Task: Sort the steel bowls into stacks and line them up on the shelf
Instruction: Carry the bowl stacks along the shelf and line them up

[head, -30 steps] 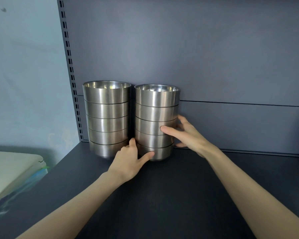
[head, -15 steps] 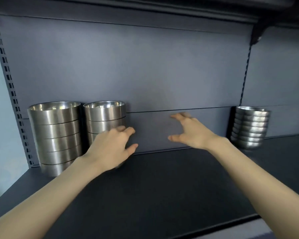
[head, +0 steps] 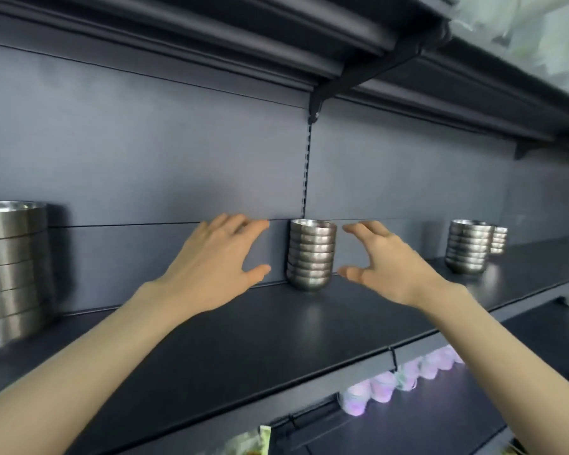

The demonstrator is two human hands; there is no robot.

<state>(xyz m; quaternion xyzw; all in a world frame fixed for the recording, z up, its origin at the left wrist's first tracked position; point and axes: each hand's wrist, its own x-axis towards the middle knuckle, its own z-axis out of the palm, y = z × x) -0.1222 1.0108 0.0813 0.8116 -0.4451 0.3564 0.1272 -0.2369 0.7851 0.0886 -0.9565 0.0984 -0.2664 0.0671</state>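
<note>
Running across the whole view, the dark shelf [head: 309, 339] carries four stacks of steel bowls, and both hands hover above it holding nothing. Largest is the wide stack [head: 12, 274] far out to the left of the left hand [head: 217, 257]; the frame edge cuts off its left side and blur smears it, though about five bowls can be counted. The left hand and the right hand [head: 391, 264] are each spread wide, fingers apart and thumb dropped low, palms turned toward each other. Between them, touching neither, the narrow stack [head: 312, 254] stands upright against the back panel [head: 145, 142]; its bowls number seven or eight, nested too tightly to be sure. Well off to the right of the right hand stands a third stack [head: 468, 246] of similar bowls, and just behind it a fourth stack [head: 499, 239], mostly hidden, shows only its right edge. Below the right hand, pale cups [head: 385, 389] on a lower shelf [head: 440, 421] are blurred beyond counting.
</note>
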